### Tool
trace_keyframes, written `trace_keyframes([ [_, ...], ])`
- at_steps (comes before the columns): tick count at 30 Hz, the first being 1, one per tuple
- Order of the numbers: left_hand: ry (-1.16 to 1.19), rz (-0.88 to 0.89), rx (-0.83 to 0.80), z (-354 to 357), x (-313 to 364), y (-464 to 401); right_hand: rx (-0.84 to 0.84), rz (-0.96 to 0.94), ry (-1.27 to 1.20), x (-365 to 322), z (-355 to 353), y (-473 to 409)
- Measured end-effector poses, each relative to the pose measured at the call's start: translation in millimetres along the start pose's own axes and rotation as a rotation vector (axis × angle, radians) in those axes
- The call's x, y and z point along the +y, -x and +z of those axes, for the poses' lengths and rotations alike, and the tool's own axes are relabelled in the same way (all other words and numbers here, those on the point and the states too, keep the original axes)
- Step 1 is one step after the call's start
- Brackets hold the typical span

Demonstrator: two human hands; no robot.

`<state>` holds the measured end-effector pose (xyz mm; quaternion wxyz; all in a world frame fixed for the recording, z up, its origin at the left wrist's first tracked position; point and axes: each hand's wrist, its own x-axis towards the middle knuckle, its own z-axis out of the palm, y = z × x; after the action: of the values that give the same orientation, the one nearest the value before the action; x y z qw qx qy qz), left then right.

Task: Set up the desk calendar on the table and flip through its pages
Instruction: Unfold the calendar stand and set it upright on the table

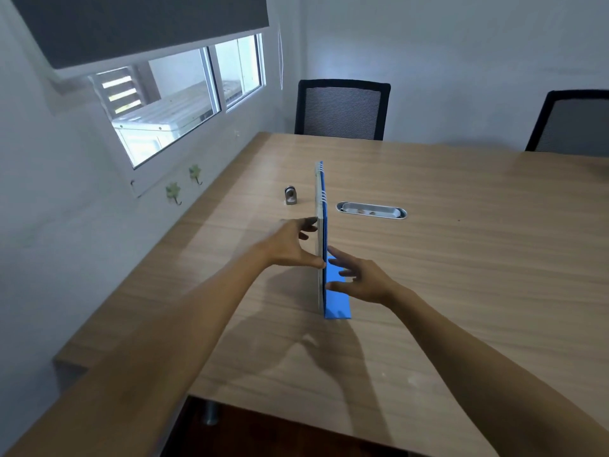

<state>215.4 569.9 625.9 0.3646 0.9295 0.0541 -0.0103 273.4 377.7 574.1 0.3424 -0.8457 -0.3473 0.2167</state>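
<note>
Desk calendar (334, 301) upright on the table (461, 258), left hand (290, 242) and right hand (362, 278) spread against its faces;
metal fitting (290, 195), cable tray (371, 210) just beyond; wall (49, 225) along left edge; chair (342, 108) at far edge.

Daylight from window (178, 103); soft shadows on table (428, 258); wide-angle edge warp; slight blur.

Bare slender forearms (197, 311), left hand (290, 245) and right hand (362, 282), seemingly short-nailed.
</note>
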Motion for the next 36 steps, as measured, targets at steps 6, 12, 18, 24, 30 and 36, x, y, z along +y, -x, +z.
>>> trace_keyframes([
  [6,-0.087,0.023,0.027,-2,6,-1,0.028,-0.031,0.022,-5,0,-9],
  [12,-0.15,0.038,0.092,-4,5,-2,0.035,-0.024,0.017,-3,-1,-12],
  [18,-0.122,0.04,0.084,-3,5,-4,0.031,-0.004,-0.044,0,2,-16],
  [24,-0.038,0.021,0.051,-2,1,-6,0.023,0.0,-0.032,0,4,-19],
  [30,-0.016,0.021,0.06,0,-3,-7,0.061,-0.014,0.01,-3,8,-19],
  [36,0.017,0.014,0.054,0,-6,-10,0.149,-0.047,0.091,-4,16,-20],
])
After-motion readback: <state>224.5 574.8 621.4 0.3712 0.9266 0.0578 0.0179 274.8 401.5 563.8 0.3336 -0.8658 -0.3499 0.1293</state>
